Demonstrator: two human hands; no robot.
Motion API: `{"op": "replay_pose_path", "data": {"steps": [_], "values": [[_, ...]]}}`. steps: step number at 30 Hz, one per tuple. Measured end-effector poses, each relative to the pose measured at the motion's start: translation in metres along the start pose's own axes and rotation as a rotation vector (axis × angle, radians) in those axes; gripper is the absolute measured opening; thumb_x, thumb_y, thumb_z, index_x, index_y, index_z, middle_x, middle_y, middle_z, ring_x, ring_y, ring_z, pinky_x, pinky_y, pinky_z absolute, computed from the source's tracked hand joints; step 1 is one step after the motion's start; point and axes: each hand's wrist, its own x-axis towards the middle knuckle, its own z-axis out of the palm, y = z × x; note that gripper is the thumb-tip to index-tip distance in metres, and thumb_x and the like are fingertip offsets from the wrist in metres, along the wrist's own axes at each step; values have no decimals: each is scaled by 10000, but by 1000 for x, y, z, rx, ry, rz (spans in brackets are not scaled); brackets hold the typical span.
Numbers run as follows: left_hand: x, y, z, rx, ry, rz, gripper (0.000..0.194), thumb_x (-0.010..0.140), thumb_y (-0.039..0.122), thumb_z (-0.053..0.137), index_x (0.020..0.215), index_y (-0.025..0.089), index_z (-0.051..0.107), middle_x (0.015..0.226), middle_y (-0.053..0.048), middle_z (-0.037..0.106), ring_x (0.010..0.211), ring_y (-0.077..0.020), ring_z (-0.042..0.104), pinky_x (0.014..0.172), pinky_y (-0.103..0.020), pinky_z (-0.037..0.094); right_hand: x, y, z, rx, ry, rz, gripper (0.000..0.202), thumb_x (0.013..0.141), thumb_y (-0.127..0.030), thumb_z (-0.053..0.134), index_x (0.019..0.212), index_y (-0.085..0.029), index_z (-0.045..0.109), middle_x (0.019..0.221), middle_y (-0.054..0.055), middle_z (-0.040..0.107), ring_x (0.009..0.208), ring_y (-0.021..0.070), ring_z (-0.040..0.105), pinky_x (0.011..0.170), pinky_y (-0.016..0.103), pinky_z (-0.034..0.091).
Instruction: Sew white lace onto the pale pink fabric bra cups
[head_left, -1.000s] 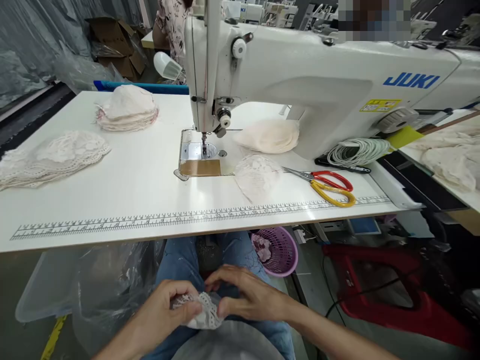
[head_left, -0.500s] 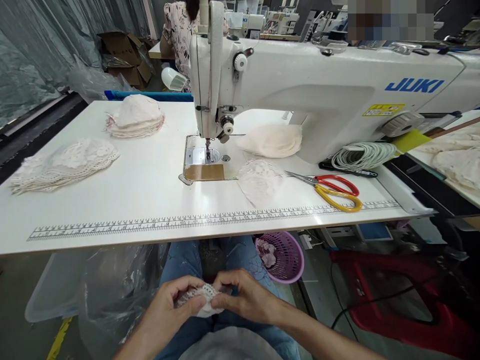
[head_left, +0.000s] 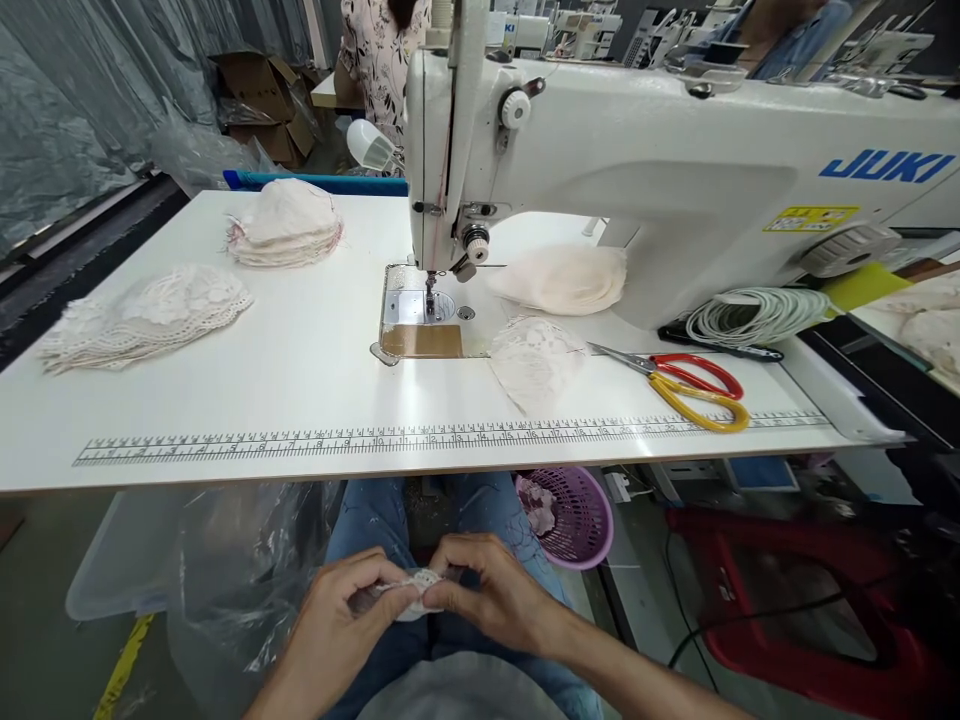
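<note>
Low over my lap, a small white lace fabric piece (head_left: 411, 605) is pinched between both hands. My left hand (head_left: 352, 610) is closed on its left side, thumb on top. My right hand (head_left: 487, 590) grips the right side with thumb and fingers. Much of the piece is hidden by the fingers. On the table above stands a white sewing machine (head_left: 675, 190), with a lace piece (head_left: 536, 362) lying in front of its bed. Scissors (head_left: 686, 385) with one red and one yellow handle lie to the right of that piece.
Stacks of lace pieces (head_left: 146, 315) and pale fabric pieces (head_left: 285, 222) sit on the table's left. More pale pieces (head_left: 566, 280) lie under the machine arm. A purple basket (head_left: 600, 520) stands below, beside a red stool (head_left: 750, 640). Coiled cord (head_left: 757, 315) rests at the right.
The camera view has shifted, so the table and machine appear farther right. Both hands stay together over the lap, and less of the lace piece shows between the fingers.
</note>
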Motion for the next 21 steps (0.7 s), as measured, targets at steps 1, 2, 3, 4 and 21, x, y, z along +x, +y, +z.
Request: {"op": "replay_pose_path", "data": {"steps": [1,2,3,4,21], "values": [[1,0,-1,-63,-29,-35,334,783,470,580,663,178,689,618,-6,530,593,-143,467,548,-221,322,0,1,-1,50,-14,27,369,820,-484,584,715,-132,620,631,-15,535,605,104,464,582,210,351],[1,1,-2,-138,-60,-78,344,765,486,594,662,172,692,625,-8,534,604,-145,468,556,-221,335,1,2,-1,110,-30,62,372,802,-488,603,715,-127,620,619,-19,521,591,98,447,569,206,348],[2,2,-4,-218,-83,-125,348,749,496,609,664,170,695,640,-10,545,625,-148,474,572,-219,352,1,3,-2,172,-47,98,374,784,-490,623,716,-122,619,611,-23,509,580,93,430,556,203,342],[2,3,-5,-294,-98,-174,341,735,499,627,667,171,696,657,-10,559,651,-151,482,595,-217,368,1,3,-2,231,-66,130,375,766,-488,643,717,-117,620,606,-25,500,573,88,416,544,199,335],[2,11,-8,-524,-122,-312,305,625,470,752,693,173,742,669,-21,654,671,-150,515,636,-212,384,0,-3,-11,536,-188,248,405,655,-491,733,687,-113,590,617,-29,501,582,73,411,551,204,308]]}}
